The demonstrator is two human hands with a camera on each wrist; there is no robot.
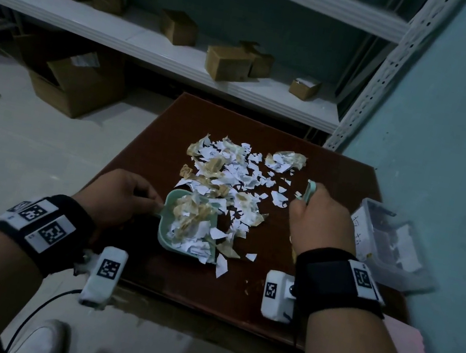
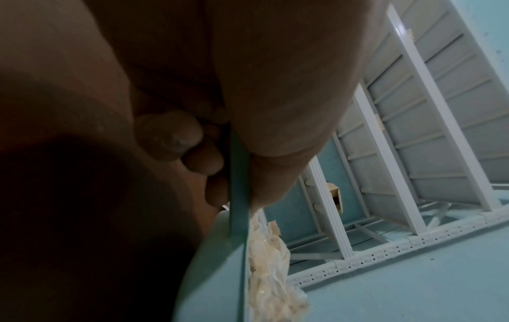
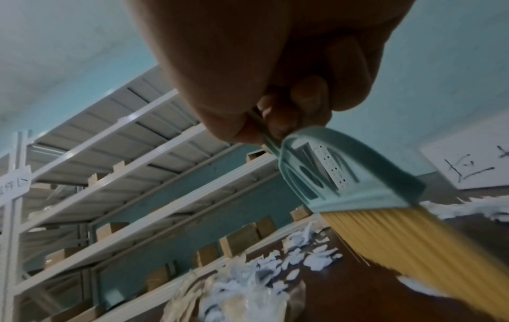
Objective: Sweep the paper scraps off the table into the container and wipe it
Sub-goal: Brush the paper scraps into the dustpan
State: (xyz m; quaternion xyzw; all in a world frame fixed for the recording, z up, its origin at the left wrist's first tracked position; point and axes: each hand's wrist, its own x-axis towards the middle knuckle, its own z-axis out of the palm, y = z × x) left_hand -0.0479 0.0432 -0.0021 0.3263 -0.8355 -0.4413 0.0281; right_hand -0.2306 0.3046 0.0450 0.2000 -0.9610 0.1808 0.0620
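Observation:
White and tan paper scraps lie heaped on the dark brown table. My left hand grips the handle of a pale green dustpan near the table's front, and the pan holds a pile of scraps. In the left wrist view the fingers curl round the thin green handle. My right hand grips a small green brush at the right of the heap. In the right wrist view the brush head and its yellow bristles slant down to the table beside scraps.
A clear plastic container stands on the table's right edge by the teal wall. A pink cloth lies at the front right corner. White metal shelves with cardboard boxes stand behind the table. An open carton sits on the floor.

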